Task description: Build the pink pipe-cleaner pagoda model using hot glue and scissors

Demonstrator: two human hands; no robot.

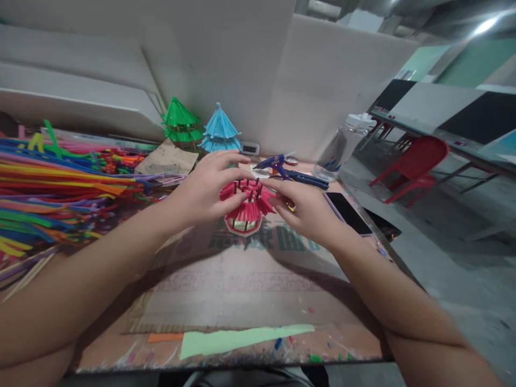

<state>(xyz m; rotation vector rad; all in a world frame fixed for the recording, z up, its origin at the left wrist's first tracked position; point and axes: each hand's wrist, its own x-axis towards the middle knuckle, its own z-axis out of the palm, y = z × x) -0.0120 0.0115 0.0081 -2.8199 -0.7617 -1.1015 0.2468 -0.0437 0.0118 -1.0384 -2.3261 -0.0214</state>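
Note:
A small red model pavilion (252,212) stands on an octagonal base, with dark posts rising above its ribbed lower roof. My left hand (213,185) reaches in from the left, fingers spread and apart, its thumb beside the roof edge. On the other side my right hand (308,207) is curled, with index finger and thumb at the pavilion's right roof edge; its remaining fingers are mostly hidden. A small yellow thing shows under the right palm, too little of it to name. Behind the pavilion lies a blue glue gun (278,165).
Bundles of coloured pipe cleaners (60,188) cover the left side. Green (181,121) and blue (220,129) model pavilions stand at the back. Blue-handled pliers (306,179), a clear bottle (341,148) and a phone (347,214) lie or stand right. Green paper (242,339) lies along the front edge.

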